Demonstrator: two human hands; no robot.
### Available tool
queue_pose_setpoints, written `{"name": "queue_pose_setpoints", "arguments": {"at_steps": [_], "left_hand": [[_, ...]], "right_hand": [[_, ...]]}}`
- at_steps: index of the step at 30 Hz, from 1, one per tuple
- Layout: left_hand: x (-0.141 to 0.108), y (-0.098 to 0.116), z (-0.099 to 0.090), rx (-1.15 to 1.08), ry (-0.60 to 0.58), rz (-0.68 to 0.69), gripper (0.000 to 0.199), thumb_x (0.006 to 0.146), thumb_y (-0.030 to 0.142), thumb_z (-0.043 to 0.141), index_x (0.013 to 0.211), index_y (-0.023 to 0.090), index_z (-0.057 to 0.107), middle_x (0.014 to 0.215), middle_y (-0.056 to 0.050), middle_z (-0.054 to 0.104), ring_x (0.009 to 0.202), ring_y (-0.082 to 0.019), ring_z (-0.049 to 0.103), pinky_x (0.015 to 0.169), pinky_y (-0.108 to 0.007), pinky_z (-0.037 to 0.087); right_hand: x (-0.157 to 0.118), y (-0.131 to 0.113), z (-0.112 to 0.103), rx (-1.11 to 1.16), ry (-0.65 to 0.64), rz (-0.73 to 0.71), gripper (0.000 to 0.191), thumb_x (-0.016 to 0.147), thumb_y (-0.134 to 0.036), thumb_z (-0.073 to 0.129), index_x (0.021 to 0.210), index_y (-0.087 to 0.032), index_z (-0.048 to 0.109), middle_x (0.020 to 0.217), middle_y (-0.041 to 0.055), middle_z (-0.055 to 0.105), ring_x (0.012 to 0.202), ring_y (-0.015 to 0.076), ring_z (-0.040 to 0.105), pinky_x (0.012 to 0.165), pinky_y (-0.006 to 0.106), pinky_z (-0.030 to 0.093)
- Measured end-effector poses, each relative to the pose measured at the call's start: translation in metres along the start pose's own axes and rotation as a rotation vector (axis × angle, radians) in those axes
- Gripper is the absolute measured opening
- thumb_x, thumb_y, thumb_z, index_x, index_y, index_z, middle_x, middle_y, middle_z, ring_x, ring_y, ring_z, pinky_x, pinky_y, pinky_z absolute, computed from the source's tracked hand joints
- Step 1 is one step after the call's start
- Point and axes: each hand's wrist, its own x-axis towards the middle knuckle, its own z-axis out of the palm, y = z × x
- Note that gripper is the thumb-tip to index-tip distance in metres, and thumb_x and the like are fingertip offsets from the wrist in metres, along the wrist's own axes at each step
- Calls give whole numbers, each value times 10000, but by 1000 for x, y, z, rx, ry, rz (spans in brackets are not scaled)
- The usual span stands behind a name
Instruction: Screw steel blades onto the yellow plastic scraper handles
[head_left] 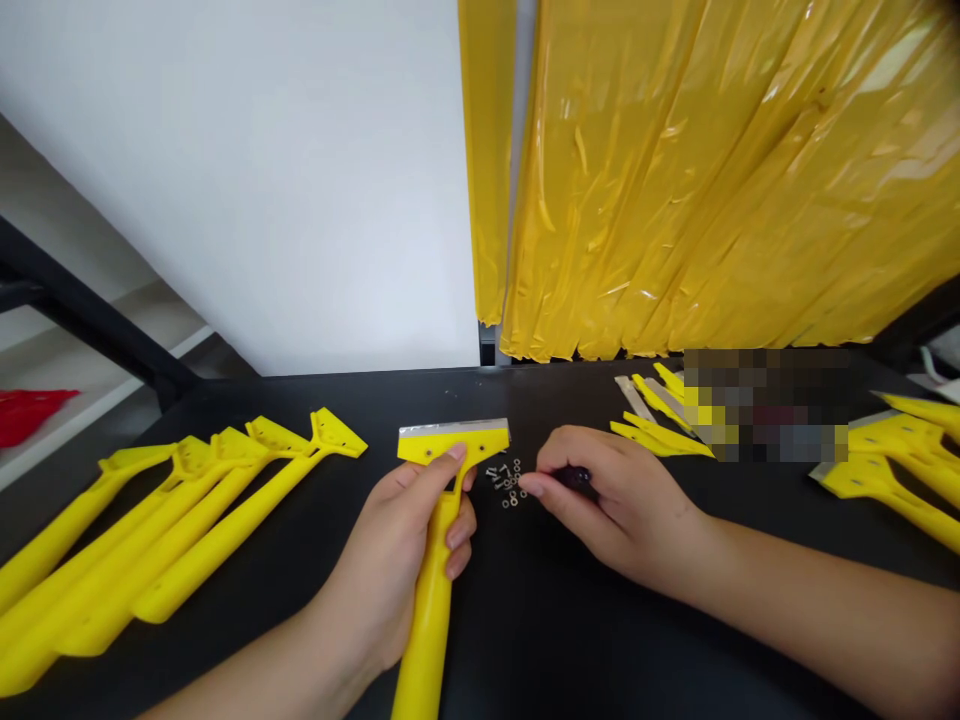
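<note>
My left hand (416, 535) is closed around a yellow scraper (426, 630), its head pointing away from me. A metal blade (452, 428) shows along the top edge of that head, and two small round fasteners sit in the yellow plate. The thumb presses on the plate near its neck. My right hand (619, 495) is curled shut around a dark-handled tool (576, 478); only its rounded end shows, so its kind is hidden. Between the hands, close to my right fingertips, lies a small pile of screws and nuts (513, 490) on the black table (517, 630).
Several yellow scraper handles (247, 520) lie side by side at the left. Loose yellow strips and metal blades (637, 398) lie at the back right, next to a blurred-out patch. More yellow scrapers (885, 460) lie far right. A white panel (300, 180) and yellow plastic sheeting (675, 180) stand behind.
</note>
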Motion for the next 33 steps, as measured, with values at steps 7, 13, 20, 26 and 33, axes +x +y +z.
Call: {"name": "queue_pose_setpoints", "arguments": {"at_steps": [7, 13, 20, 26, 33], "left_hand": [[-2, 0, 1, 0, 12, -2, 287, 932, 442, 658, 780, 210, 585, 478, 61, 437, 417, -97, 358, 435, -209, 285], [0, 0, 1, 5, 10, -6, 302, 929, 459, 670, 779, 211, 585, 484, 59, 444, 416, -96, 366, 431, -207, 292], [0, -1, 1, -10, 10, -26, 272, 940, 433, 649, 793, 214, 586, 482, 61, 440, 409, -95, 370, 428, -209, 291], [-2, -2, 0, -14, 2, -26, 239, 937, 404, 654, 806, 216, 590, 494, 61, 447, 422, -96, 366, 431, -204, 304], [1, -3, 0, -13, 2, -29, 247, 929, 414, 660, 803, 211, 598, 486, 57, 450, 413, -96, 372, 422, -204, 298]], "right_hand": [[1, 2, -5, -26, -24, 1, 149, 1043, -302, 597, 919, -234, 548, 804, -1, 609, 714, 151, 556, 675, 288, 442], [4, 1, -19, -108, 53, 33, 153, 1038, -309, 603, 917, -239, 541, 780, -15, 604, 659, 137, 536, 634, 281, 418], [10, 11, -31, -213, 133, 121, 199, 1040, -339, 588, 874, -242, 538, 714, -27, 576, 604, 134, 505, 585, 276, 385], [12, 16, -27, -213, 121, 138, 213, 1032, -331, 598, 850, -232, 550, 679, -39, 560, 568, 119, 480, 558, 265, 360], [10, 12, -26, -177, 75, 121, 205, 1026, -287, 606, 843, -220, 543, 658, -64, 515, 547, 92, 442, 540, 242, 337]]}}
